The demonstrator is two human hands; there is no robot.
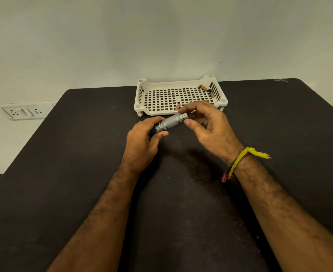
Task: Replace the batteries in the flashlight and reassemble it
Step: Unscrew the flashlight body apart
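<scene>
Flashlight point(170, 123), one, silver, held above dark table point(63, 173), pale wall behind. Left hand point(142, 142) wrapped around its head end; right hand point(206, 122) pinched tail end. One white perforated tray point(142, 95) at 12 o'clock; three batteries: two point(205, 89) at tray's 2 o'clock corner, one point(177, 107) at near rim. One wall socket point(24, 112) at 9 o'clock.
</scene>
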